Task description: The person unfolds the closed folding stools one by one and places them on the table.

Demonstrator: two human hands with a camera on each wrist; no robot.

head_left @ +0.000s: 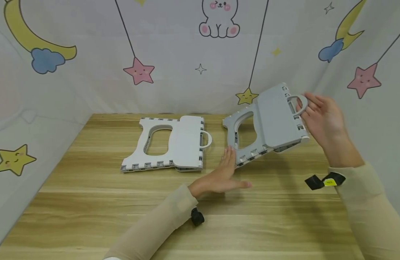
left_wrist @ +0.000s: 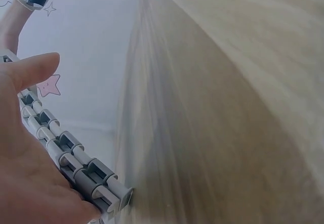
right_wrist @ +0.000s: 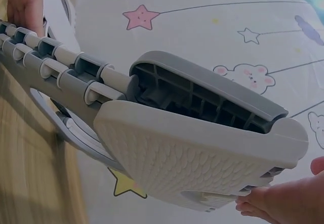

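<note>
A folded grey step stool (head_left: 278, 115) is tilted up, its right end with the loop handle (head_left: 302, 104) off the table and its leg end low. My right hand (head_left: 325, 119) holds that handle, palm toward me, fingers at the loop. In the right wrist view, the fingertips (right_wrist: 253, 201) meet the handle end of the stool, partly hidden. My left hand (head_left: 222, 177) lies with fingers extended and thumb spread, touching the stool's lower left corner. The left wrist view shows the palm (left_wrist: 35, 168) beside the hinged edge of the stool (left_wrist: 76, 158).
A white folded step stool (head_left: 188, 141) lies flat to the left, its handle pointing right toward the grey one. Both are on a wood-grain table (head_left: 89, 209). Behind it hangs a pale curtain (head_left: 174, 90) printed with stars, moons and a bear.
</note>
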